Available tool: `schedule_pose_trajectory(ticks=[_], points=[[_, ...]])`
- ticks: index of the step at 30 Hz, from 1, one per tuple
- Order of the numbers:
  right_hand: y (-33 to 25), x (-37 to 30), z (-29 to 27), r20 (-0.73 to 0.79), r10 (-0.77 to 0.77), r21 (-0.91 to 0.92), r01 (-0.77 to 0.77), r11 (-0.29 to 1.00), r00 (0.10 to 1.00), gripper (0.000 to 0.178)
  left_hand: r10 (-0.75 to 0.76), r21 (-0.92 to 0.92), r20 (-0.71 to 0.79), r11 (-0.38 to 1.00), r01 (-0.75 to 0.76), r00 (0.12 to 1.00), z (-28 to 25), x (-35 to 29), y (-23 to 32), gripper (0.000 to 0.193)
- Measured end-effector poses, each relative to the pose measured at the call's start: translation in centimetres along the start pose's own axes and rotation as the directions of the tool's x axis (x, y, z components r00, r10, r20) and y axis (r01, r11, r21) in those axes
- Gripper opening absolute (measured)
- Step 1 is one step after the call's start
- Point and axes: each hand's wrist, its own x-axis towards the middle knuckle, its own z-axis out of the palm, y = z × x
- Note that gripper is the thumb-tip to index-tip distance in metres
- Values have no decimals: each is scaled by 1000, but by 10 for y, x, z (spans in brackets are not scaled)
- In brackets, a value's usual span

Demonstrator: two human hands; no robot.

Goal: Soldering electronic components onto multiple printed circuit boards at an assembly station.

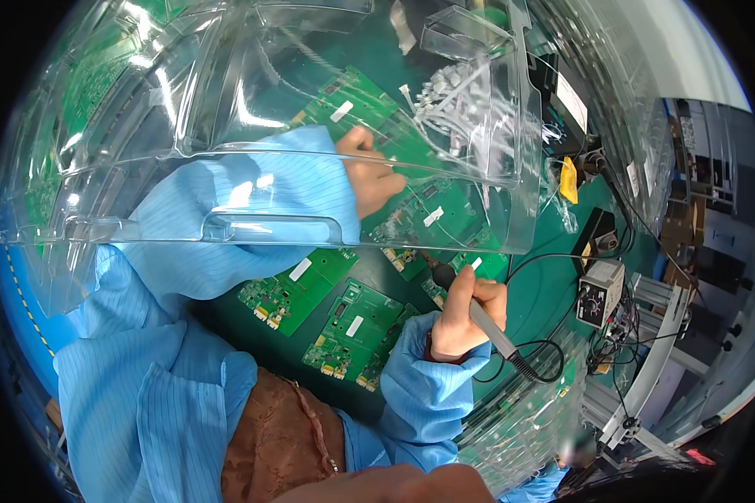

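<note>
Clear plastic tray [201,84] spans the upper left and centre, glare along its ridges. Blue sleeve [243,205] of the left arm shows through it, reaching in from the left. Below that sleeve, a green board [298,289] lies on the dark green mat [264,345], white label strip on its face; just right of it and nearer the body, a second board [354,327], also labelled.

Left hand [373,180] at centre, seen through the plastic: fingers curled inward, near the boards around it. Cannot tell whether it grips anything. Upper board [352,105] beyond it; middle board [432,214] just to its right.

Right hand [461,323] closed around the grey handle of an iron [493,329], held pen-like, tip end pointing up-left to the boards. Contact at the tip unclear.

Bundle of white-ended wires [466,105] farther off. Then a yellow piece [569,180]; nearer, at right, a dial box [600,292] among cables.
</note>
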Motion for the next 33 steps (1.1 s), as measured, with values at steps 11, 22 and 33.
schedule_pose_trajectory(ticks=[11, 22, 33], points=[[-5, 2, -8, -94, 91, 205, -70, 976, 991, 28, -22, -31, 36, 999, 23, 999, 0, -2, -2, 16], [-8, 14, -47, -408, 72, 232, 27, 972, 910, 21, -65, -140, 124, 987, 82, 990, -15, 14, 0, 15], [29, 105, -170, -656, 65, 253, 138, 957, 752, 37, -106, 63, -89, 992, 112, 990, 4, 3, -23, 16]])
